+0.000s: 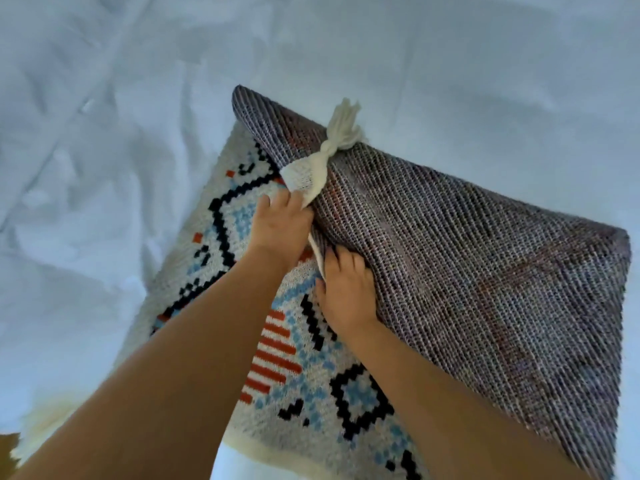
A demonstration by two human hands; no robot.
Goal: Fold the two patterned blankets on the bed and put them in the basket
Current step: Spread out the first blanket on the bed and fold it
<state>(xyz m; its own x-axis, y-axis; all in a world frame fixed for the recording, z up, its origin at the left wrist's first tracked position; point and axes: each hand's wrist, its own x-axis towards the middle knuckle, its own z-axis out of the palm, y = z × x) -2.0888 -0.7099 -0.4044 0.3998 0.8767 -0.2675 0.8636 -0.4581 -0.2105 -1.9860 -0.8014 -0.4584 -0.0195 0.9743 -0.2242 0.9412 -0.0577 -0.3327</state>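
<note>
One patterned blanket (298, 368) lies on the bed, white with black, blue and red blocks on its face. Its right part is turned over, showing the grey-purple woven back (467, 258), with a white tassel (341, 133) at the lifted corner. My left hand (280, 226) grips the folded edge just below the tassel. My right hand (346, 289) grips the same edge a little nearer to me, fingers tucked under the flap. No second blanket and no basket are in view.
The wrinkled white bed sheet (138, 116) fills the view all around the blanket. A fluffy cream edge (45, 420) shows at the lower left, beside a small brown patch in the corner.
</note>
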